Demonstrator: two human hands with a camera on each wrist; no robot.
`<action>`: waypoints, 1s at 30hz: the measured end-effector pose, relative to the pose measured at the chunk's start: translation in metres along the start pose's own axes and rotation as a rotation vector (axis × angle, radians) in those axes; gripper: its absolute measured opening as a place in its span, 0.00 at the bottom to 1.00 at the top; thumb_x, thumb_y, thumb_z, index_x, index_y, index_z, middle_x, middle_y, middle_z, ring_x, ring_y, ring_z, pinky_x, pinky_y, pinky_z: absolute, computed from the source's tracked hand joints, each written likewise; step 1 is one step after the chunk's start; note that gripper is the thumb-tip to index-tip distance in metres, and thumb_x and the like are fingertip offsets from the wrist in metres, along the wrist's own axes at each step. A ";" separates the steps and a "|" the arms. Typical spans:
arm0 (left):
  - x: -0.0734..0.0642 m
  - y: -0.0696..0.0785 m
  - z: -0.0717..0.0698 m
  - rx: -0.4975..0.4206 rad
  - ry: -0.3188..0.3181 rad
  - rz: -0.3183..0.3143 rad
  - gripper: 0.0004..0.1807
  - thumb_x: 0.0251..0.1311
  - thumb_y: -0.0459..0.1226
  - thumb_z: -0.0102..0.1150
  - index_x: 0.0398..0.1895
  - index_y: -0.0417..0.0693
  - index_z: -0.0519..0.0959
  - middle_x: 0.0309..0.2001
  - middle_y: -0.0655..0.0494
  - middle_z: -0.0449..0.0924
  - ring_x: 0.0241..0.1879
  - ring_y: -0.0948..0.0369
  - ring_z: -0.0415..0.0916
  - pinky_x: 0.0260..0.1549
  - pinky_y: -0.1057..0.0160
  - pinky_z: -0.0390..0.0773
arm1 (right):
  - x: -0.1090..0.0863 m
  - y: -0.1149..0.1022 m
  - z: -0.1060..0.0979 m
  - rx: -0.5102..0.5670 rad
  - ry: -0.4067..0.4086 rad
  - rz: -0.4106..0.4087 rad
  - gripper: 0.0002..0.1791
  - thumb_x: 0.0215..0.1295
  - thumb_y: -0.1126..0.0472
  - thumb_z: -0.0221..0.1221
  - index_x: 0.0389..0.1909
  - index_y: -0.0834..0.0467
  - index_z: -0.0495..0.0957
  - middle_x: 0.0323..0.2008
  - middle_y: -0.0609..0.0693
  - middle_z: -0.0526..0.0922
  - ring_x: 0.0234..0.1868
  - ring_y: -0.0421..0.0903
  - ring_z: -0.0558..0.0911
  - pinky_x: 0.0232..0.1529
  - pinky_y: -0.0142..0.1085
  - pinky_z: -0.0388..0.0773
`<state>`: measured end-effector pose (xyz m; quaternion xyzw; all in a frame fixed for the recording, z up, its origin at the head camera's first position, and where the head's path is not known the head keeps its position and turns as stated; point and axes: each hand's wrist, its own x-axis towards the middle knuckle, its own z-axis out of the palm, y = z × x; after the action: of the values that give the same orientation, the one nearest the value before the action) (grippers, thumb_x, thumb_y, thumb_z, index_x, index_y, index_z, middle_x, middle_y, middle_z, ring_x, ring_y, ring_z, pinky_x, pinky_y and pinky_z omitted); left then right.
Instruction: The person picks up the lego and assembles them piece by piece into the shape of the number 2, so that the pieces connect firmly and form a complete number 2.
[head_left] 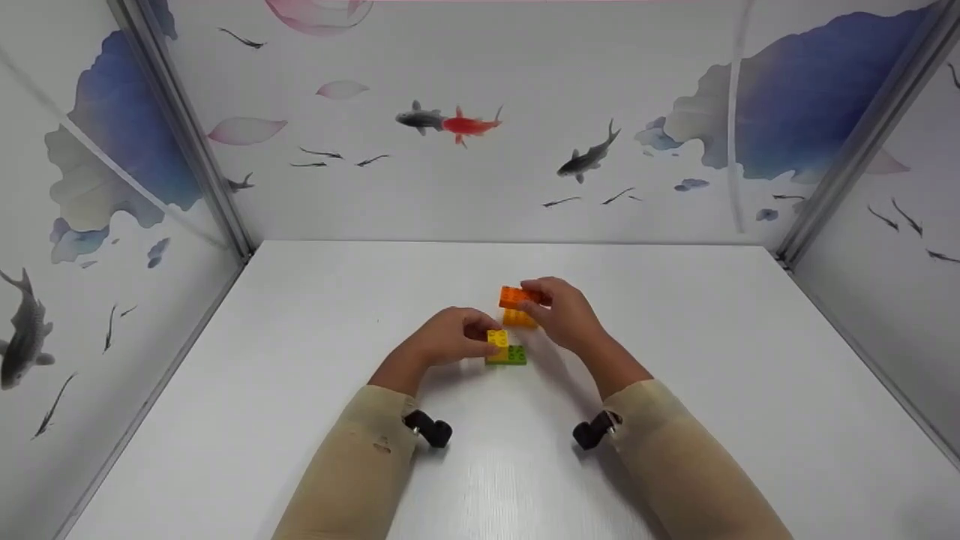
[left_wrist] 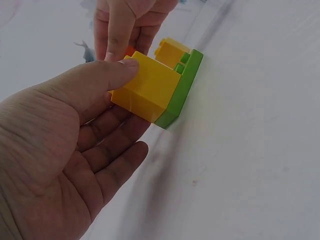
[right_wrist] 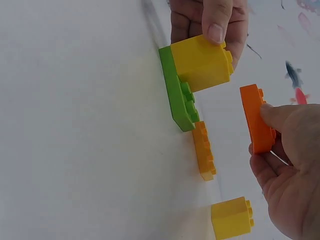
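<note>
A yellow block [head_left: 497,341] is stacked on one end of a flat green brick [head_left: 516,360], whose other studs are bare. My left hand [head_left: 454,336] pinches the yellow block between thumb and fingers. In the left wrist view the thumb lies along the side of this yellow block [left_wrist: 150,80]. Above the table, my right hand [head_left: 566,311] grips a flat orange brick [right_wrist: 257,120] by one end. This orange brick is apart from the green and yellow stack. Just behind the stack lies a flat amber brick [head_left: 519,319] on the table.
Another yellow block [right_wrist: 231,220] stands on the white table [head_left: 300,330], beyond the amber brick in the right wrist view. Printed panels with fish [head_left: 471,125] wall the table at the back and both sides. Metal posts [head_left: 184,127] stand at the back corners.
</note>
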<state>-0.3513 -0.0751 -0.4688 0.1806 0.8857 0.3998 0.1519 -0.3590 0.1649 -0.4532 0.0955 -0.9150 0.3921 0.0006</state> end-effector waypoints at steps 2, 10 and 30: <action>0.000 -0.001 0.000 -0.007 -0.001 -0.001 0.20 0.65 0.50 0.74 0.59 0.62 0.86 0.53 0.62 0.86 0.53 0.58 0.80 0.64 0.53 0.82 | -0.005 -0.001 -0.002 0.007 0.002 -0.010 0.25 0.77 0.55 0.65 0.72 0.52 0.78 0.69 0.52 0.80 0.67 0.54 0.81 0.71 0.47 0.80; 0.000 -0.002 0.000 -0.011 -0.002 0.015 0.20 0.64 0.50 0.75 0.58 0.63 0.86 0.52 0.62 0.86 0.53 0.57 0.80 0.62 0.52 0.82 | -0.019 -0.005 -0.011 0.060 -0.010 -0.037 0.24 0.76 0.54 0.66 0.70 0.51 0.80 0.66 0.50 0.83 0.64 0.52 0.83 0.67 0.45 0.83; -0.001 -0.004 0.000 -0.006 -0.001 0.049 0.19 0.63 0.48 0.76 0.55 0.58 0.86 0.50 0.62 0.87 0.51 0.57 0.81 0.62 0.53 0.82 | -0.032 -0.004 -0.006 0.088 -0.097 -0.128 0.22 0.70 0.51 0.71 0.63 0.48 0.86 0.61 0.47 0.87 0.58 0.49 0.86 0.63 0.45 0.86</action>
<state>-0.3515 -0.0781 -0.4712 0.2020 0.8797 0.4059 0.1433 -0.3271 0.1719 -0.4489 0.1727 -0.8879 0.4258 -0.0228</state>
